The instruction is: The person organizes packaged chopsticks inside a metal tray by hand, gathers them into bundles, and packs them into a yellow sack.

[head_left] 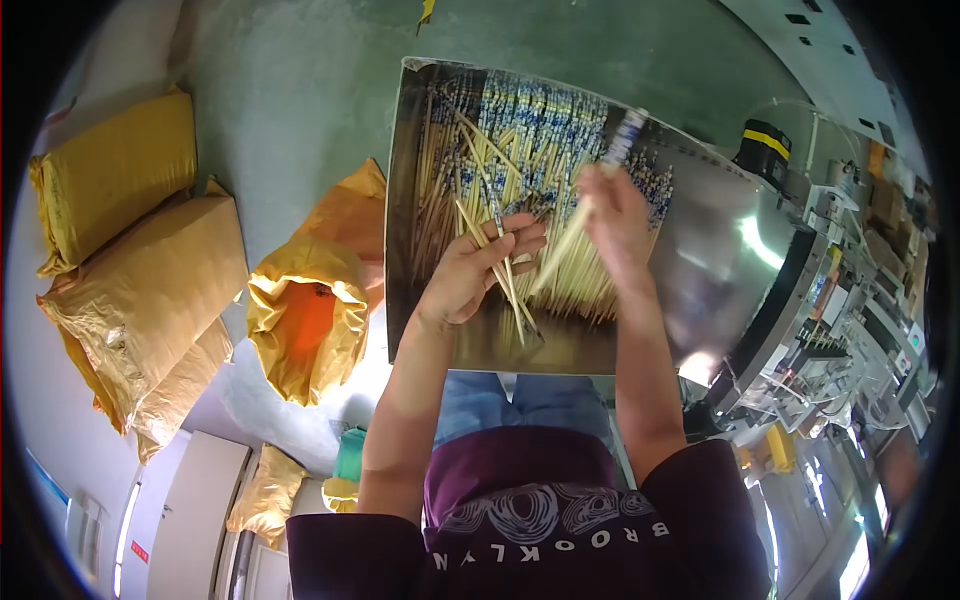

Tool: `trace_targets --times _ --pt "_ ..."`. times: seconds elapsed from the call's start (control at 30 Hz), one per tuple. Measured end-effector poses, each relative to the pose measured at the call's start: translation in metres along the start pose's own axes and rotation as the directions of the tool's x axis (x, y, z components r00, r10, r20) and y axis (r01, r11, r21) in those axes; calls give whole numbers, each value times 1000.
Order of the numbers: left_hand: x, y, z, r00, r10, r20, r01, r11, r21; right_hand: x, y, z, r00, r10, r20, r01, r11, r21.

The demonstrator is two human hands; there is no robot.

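Note:
A metal tray (425,350) in front of me holds a thick layer of pale wooden chopsticks (560,130) with blue-and-white patterned ends, most lying side by side. My left hand (470,265), palm up over the tray's near left part, is closed around a few loose chopsticks (508,280) that slant across its fingers. Over the tray's right part, my right hand (615,220) grips a small bundle of chopsticks (566,245), patterned ends pointing up and away. This bundle is smeared by motion, so its number cannot be told. Several chopsticks lie crosswise on the layer near my left hand.
An open yellow sack (310,330) stands left of the tray. Filled yellow sacks (150,280) are stacked farther left. Machinery (830,330) adjoins the tray's right side, and a black cylinder with a yellow band (763,152) stands behind it.

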State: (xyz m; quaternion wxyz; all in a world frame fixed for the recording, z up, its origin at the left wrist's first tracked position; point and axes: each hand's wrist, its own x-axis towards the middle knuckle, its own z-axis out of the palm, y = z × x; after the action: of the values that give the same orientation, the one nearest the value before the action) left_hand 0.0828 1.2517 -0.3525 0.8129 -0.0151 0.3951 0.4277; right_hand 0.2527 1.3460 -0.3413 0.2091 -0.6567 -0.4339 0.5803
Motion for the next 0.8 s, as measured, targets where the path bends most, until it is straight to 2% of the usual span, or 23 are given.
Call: trace_targets --times 0.03,0.07,0.1,0.13,0.17,0.23,0.3,0.37,0.4,0.43,0.47,0.5,0.53,0.57,0.6,0.63,0.67,0.7,0.73,0.77,0.8 --pt "1 0 -3 1000 -1 0 1 1000 -7 -1 12 -15 997 12 -79 -13 1000 -10" --pt "3 0 -6 1000 -7 24 8 999 -33 -1 26 -33 997 10 -78 -12 1000 -17" --pt "5 0 -7 999 -13 47 15 998 -59 -1 40 -51 990 -40 -135 -22 903 -429" --pt "5 1 -6 998 -32 44 36 997 -71 -3 48 -59 980 -110 -164 -55 646 -762" --pt "5 3 -4 998 -32 44 36 997 -75 -7 47 -56 981 -109 -163 -56 643 -764" --pt "6 5 2 996 -54 76 60 994 -87 -14 48 -43 872 -416 -258 89 653 -752" --pt "8 0 4 992 -83 94 88 994 -58 -22 24 -11 990 -121 -71 82 908 -411" --pt "10 -3 7 988 -111 110 115 993 -23 -24 5 22 947 -241 214 301 898 -319" --pt "9 0 8 990 -131 44 127 989 74 -16 10 25 949 -240 206 296 901 -317" --pt "7 4 10 990 -142 -25 144 975 171 -4 20 28 890 -404 212 456 799 -391" --pt "3 10 12 991 -135 -25 137 966 218 2 25 31 800 -553 232 591 663 -459" --pt "-3 17 20 990 -137 -27 139 964 225 3 24 23 902 -419 106 419 789 -449" --pt "-11 23 30 992 112 -51 -81 906 416 4 23 7 966 -256 -15 227 882 -413" --pt "-21 28 40 936 352 -23 -272 762 588 5 24 -11 981 -180 -76 117 854 -507" --pt "-31 39 49 893 443 79 -335 537 774 6 27 -31 983 -111 -145 4 807 -591" --pt "-29 35 49 894 442 80 -337 541 771 7 42 -51 983 -110 -148 0 804 -595" --pt "-26 28 49 787 522 330 -463 146 874 9 66 -67 932 -276 -235 20 687 -727" --pt "-23 21 46 657 485 576 -510 -277 815 10 69 -71 850 -446 -281 11 549 -836" --pt "-20 13 39 749 358 558 -464 -317 827 9 73 -73 851 -446 -275 16 546 -837" --pt "-12 2 23 752 358 554 -461 -316 829 3 65 -70 786 -554 -274 76 527 -847" --pt "0 -9 2 832 287 475 -336 -421 843 1 58 -66 705 -654 -274 133 501 -855"
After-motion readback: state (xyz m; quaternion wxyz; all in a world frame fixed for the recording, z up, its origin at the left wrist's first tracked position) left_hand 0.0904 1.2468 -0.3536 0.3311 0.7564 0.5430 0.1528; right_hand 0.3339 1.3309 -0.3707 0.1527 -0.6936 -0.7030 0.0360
